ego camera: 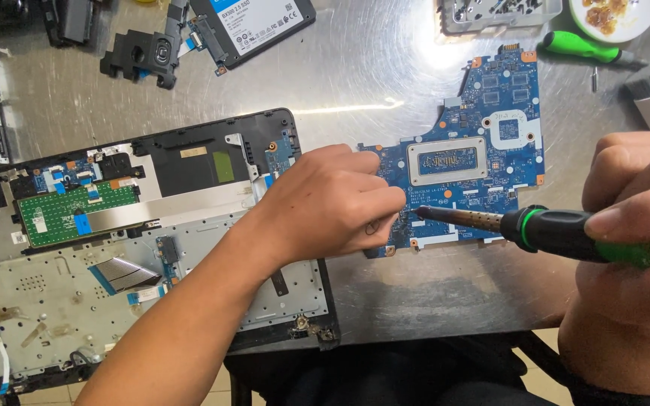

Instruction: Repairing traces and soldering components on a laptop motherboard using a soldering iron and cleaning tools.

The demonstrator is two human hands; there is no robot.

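Note:
A blue laptop motherboard (pixel 483 150) lies flat on the metal table (pixel 385 83). My left hand (pixel 332 203) rests fingers-curled on the board's left end, covering that part. My right hand (pixel 633 203) grips a screwdriver with a green and black handle (pixel 566 233), held level. Its dark shaft (pixel 460 218) points left, the tip close to my left fingers over the board's lower edge. Whether the tip touches the board I cannot tell.
An opened laptop base (pixel 114 240) with a green board and ribbon cables lies left. A solid-state drive (pixel 253 22) and black speaker part (pixel 144 56) sit at the back. A second green screwdriver (pixel 581 46), a parts tray (pixel 490 15), a white dish (pixel 618 19) stand back right.

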